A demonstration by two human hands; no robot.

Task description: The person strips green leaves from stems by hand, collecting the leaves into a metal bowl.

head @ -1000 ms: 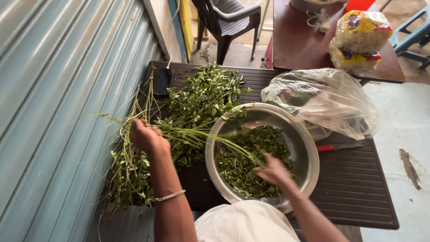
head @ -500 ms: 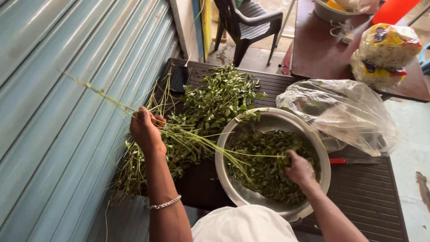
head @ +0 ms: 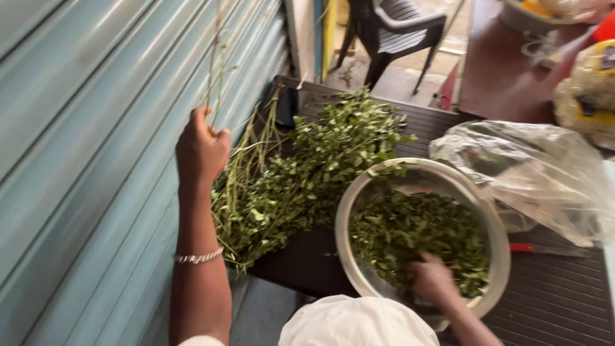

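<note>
Blue-grey corrugated metal shutter (head: 83,160) fills the left side, its ribs slanting down toward the person; against it the left hand (head: 202,150) is lifted, fingers pressed together around a few thin bare stems (head: 214,70) that rise past the top of the picture, held high and away from the heap, seemingly so the stripped stalks stay apart from the leafy ones; a thin metal bracelet (head: 198,257) circles that forearm. Just right of the hand lies the pile of leafy green sprigs (head: 307,173), cut ends pointing toward the shutter and leafy tops toward the bowl, a placement that keeps them within reach of both hands; some stems hang over the near edge. Touching the pile's right side stands a wide steel bowl (head: 496,237), well filled with loose picked leaves (head: 423,234); the right hand (head: 432,279) rests down among them near the closer rim, loosely curled, though whether it pinches any leaves I cannot tell. Beyond the bowl a crumpled clear plastic bag (head: 532,173) sits close by, and a red-handled tool (head: 522,247) peeks from beneath it. All of this lies on a dark slatted surface (head: 557,301); behind stand a dark plastic chair (head: 397,32) and a brown table (head: 506,70) carrying a yellow-printed packet (head: 592,90); something white and rounded (head: 359,323) shows at the bottom edge.
</note>
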